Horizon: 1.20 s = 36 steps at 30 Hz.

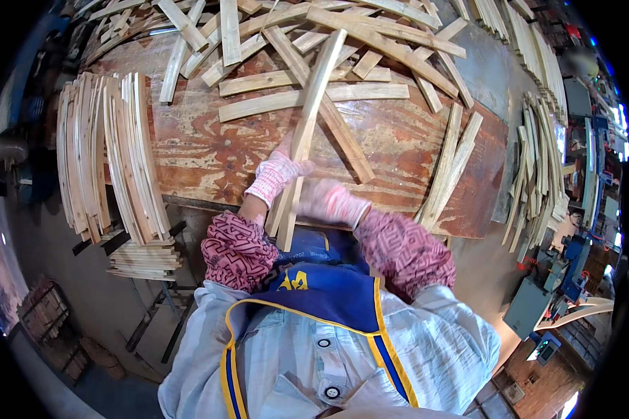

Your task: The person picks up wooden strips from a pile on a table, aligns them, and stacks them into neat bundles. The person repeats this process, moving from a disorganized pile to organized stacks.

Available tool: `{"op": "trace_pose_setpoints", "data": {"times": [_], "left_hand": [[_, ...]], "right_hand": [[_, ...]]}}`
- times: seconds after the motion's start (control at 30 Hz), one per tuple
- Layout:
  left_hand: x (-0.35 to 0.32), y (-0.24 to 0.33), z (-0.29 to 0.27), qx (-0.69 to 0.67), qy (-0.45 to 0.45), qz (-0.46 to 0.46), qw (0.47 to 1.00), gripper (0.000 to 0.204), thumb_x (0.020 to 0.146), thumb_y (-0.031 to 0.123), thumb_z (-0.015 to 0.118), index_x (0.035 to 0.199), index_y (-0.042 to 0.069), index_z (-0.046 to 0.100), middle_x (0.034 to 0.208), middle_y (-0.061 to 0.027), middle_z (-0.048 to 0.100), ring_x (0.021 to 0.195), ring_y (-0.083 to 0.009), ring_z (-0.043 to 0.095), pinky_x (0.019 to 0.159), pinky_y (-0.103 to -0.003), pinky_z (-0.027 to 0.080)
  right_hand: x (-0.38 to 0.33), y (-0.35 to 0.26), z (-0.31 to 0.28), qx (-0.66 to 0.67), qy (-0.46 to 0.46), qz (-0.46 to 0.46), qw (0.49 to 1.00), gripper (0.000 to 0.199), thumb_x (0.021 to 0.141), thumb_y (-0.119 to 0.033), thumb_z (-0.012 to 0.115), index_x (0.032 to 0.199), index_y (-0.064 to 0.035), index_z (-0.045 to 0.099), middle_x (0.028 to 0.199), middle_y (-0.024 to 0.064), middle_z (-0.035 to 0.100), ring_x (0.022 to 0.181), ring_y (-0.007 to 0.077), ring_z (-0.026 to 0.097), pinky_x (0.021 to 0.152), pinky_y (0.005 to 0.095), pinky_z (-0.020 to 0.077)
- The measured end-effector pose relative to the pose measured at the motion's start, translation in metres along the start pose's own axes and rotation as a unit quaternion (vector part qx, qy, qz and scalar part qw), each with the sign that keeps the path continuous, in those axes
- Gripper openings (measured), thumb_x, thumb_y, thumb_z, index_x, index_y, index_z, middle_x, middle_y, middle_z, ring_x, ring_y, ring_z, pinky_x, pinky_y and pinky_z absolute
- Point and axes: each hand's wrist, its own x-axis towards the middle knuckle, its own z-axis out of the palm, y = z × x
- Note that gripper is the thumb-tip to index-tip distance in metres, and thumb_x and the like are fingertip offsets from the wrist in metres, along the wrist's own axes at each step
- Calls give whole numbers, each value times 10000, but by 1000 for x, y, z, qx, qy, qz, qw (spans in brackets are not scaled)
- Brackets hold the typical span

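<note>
My left hand, in a pink and white knit glove, is closed around a long pale wooden slat. The thumb lies across the wood and the other fingers are partly hidden behind it. The slat slants from the pile at the far side to the table's near edge, where a second slat end shows beside it. Just right of these lower ends is my right hand, gloved alike; motion smears its fingers, so its grip cannot be read. Another slat lies on the worn brown tabletop right of the left hand.
Loose slats lie crisscrossed along the far side. Two slats rest at the table's right. Neat slat stacks overhang its left edge, above a lower stack. More slats are piled further right, near grey machine boxes.
</note>
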Motion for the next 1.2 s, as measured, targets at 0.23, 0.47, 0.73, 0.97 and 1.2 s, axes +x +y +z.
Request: {"op": "trace_pose_setpoints", "data": {"times": [0.23, 0.47, 0.73, 0.97, 1.2], "left_hand": [[-63, -13, 1, -109, 97, 5, 989, 654, 760, 119, 746, 1340, 47, 452, 974, -69, 659, 806, -198, 645, 715, -320, 544], [-101, -16, -64, -459, 221, 161, 845, 467, 785, 115, 749, 1205, 53, 556, 868, -40, 645, 723, -148, 624, 618, -273, 536], [-106, -142, -83, 111, 401, -149, 897, 928, 695, 101, 710, 1506, 170, 264, 1262, -219, 536, 1114, -319, 591, 944, -356, 485], [-47, -30, -76, 92, 280, -229, 928, 727, 738, 196, 673, 1366, 169, 309, 1094, -193, 612, 966, -359, 648, 840, -469, 528], [-46, -35, -59, 249, 172, -216, 929, 877, 739, 413, 692, 1461, 123, 287, 1421, -140, 412, 1315, -301, 400, 1044, -410, 368]], "right_hand": [[26, 69, -71, -24, 313, 424, 850, 581, 729, -412, 711, 1153, -27, 612, 1091, 214, 645, 993, 301, 643, 811, 399, 527], [-35, 30, -67, 287, 206, 379, 855, 564, 729, -378, 737, 1148, -17, 626, 997, 186, 682, 932, 278, 660, 826, 387, 504], [-97, 0, -11, 126, 215, 478, 842, 532, 750, -416, 734, 1137, -66, 631, 1010, 191, 685, 957, 355, 651, 821, 437, 495], [-65, 2, -32, 110, 303, 407, 855, 520, 752, -323, 773, 1128, 3, 619, 987, 202, 685, 929, 329, 658, 801, 412, 501], [3, -7, -124, -105, 314, 229, 915, 454, 750, -375, 770, 1075, -85, 644, 879, 126, 651, 800, 297, 616, 707, 414, 487]]}}
